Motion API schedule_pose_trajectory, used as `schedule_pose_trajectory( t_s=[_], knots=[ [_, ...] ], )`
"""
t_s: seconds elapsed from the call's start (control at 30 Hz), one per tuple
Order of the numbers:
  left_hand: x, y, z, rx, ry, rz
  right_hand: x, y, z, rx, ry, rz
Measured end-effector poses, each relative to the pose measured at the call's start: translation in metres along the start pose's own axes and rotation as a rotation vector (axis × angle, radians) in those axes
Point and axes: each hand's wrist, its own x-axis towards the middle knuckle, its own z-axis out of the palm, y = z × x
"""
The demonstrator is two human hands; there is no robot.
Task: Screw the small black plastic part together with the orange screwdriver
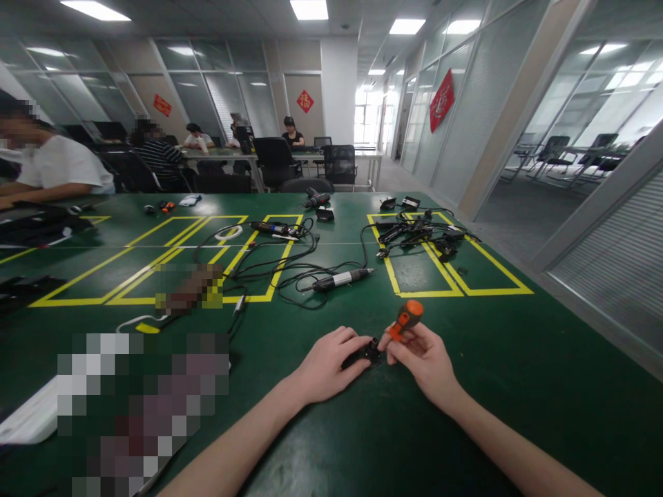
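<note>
My left hand [335,364] rests on the green table with thumb and fingers closed round a small black part [371,349], whose upper end shows between the fingertips. In my right hand [422,355] is a screwdriver with an orange and dark grey handle [408,316]. The handle tilts up and stands above the fingers. My right fingertips are close beside the black part; whether they touch it I cannot tell. The screwdriver's shaft and tip are hidden by the hand.
Beyond my hands lie a grey and black corded tool [342,279], another corded tool [269,228], a drill [315,199] and a tangle of black cables and parts [414,231]. Yellow tape [429,295] marks the green table [497,366]. A person in white [72,162] sits at the left.
</note>
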Motion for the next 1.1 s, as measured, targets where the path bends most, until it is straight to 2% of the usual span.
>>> schedule_pose_trajectory(
  t_s=[0.2, 0.33, 0.43, 0.7, 0.97, 1.1],
  knots=[
    [-0.0001, 0.0002, -0.0001, 0.007, -0.001, -0.005, 0.0003, -0.0012, -0.0029, -0.072, -0.006, -0.016],
    [0.0000, 0.0001, 0.0001, 0.016, 0.007, 0.006, 0.0008, -0.0006, -0.0006, -0.014, -0.039, -0.013],
    [0.0002, 0.0002, -0.0002, 0.012, 0.006, 0.005, 0.0001, 0.0022, 0.0009, 0.036, -0.014, -0.015],
    [0.0001, 0.0007, -0.0009, 0.003, -0.004, -0.005, 0.0016, 0.0019, -0.0030, -0.039, 0.018, -0.027],
    [0.0001, 0.0011, -0.0008, 0.005, -0.010, -0.009, 0.0019, 0.0043, -0.0010, 0.066, -0.004, -0.014],
    [-0.0003, 0.0010, -0.0008, 0.006, -0.013, -0.013, 0.0003, 0.0058, -0.0010, 0.045, 0.001, -0.009]
  ],
)
